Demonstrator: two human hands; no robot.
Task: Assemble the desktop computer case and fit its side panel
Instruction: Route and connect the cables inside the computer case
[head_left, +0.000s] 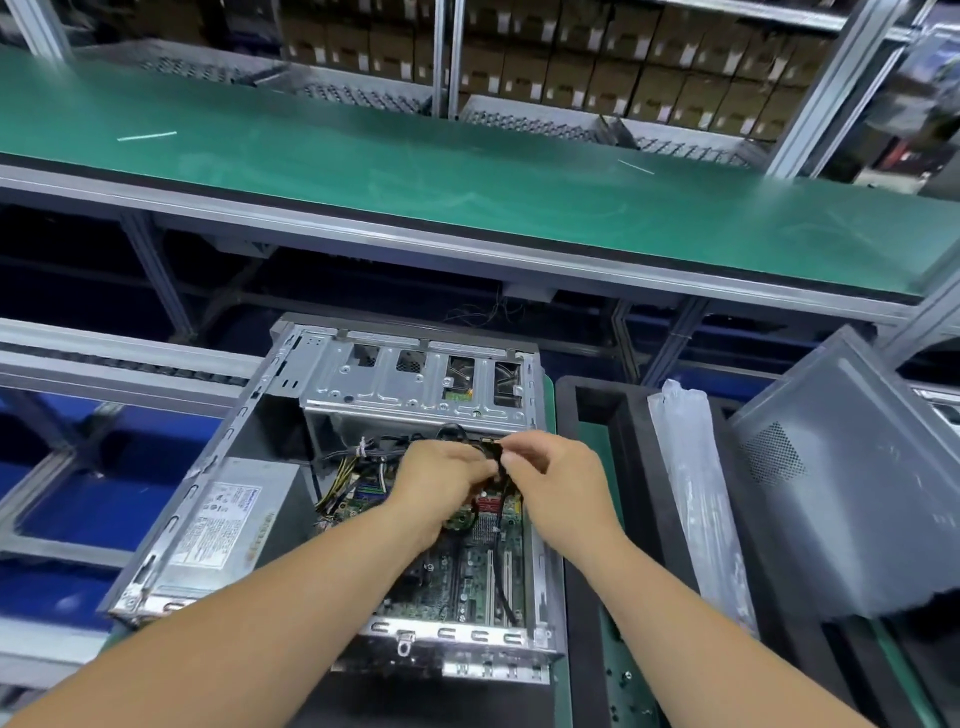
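One computer case (332, 467) lies open on its side, dead centre on the desk (589, 441), and two hands are working inside it. Inside the case: one power supply (228, 514) at the left wall, one drive cage (415, 384) at the far end, one motherboard (467, 571) on the floor of the case. Both hands meet just in front of the drive cage, above the motherboard. The left hand (441, 488) has its fingers (480, 470) curled in, gripping a black cable (498, 460). The right hand (556, 478) comes in from the other side, thumb and forefinger pinching that same cable, the other fingers bent close. The cable runs down from the hands across the motherboard toward the near edge of the case. To the right of the case, one grey side panel (857, 483) leans tilted, apart from the case. Between the panel and the case, one clear plastic bag (696, 493) lies lengthwise on a black foam tray (582, 519). Beyond the case, one long green conveyor belt (467, 171) runs across, with stacked cardboard boxes (597, 57) behind it, too many and too blurred to count.
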